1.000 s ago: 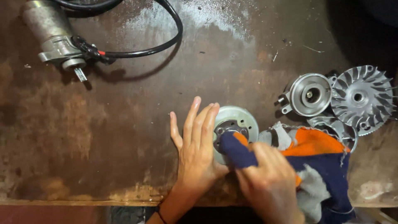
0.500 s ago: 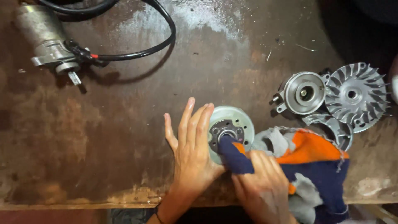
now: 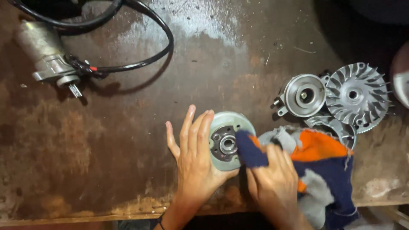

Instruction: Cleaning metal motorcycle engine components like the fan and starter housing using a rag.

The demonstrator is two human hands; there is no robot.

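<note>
I am looking straight down at a rusty brown bench [image 3: 106, 170]. At the far left a grey starter motor [image 3: 47, 55] is lying on its side, its short shaft pointing toward the near edge. A black cable [image 3: 164, 47] is running from it, looping right and back up out of view at the top.

Left of centre, my left hand [image 3: 196, 157] is lying flat, fingers spread wide and straight, pressing against the left edge of a round metal hub [image 3: 228, 140]. It is gripping nothing, only steadying the part from the side. The hub is sitting flat on the bench near the front edge, its bolted centre facing up.

Just right of it, my right hand [image 3: 272, 179] is bunching a rag [image 3: 328, 170] of navy, orange and grey cloth. The fingers are curled closed around the fabric, and a navy corner of it is touching the hub's right side, near the middle. The rest of the rag is trailing right and over the front edge.

Further right, well apart from the hub, a silver pulley half [image 3: 303, 94] is resting face up. Beside it a finned fan disc [image 3: 357, 96] is lying, and a third metal piece [image 3: 334, 127] is showing partly under the rag's upper edge.
</note>
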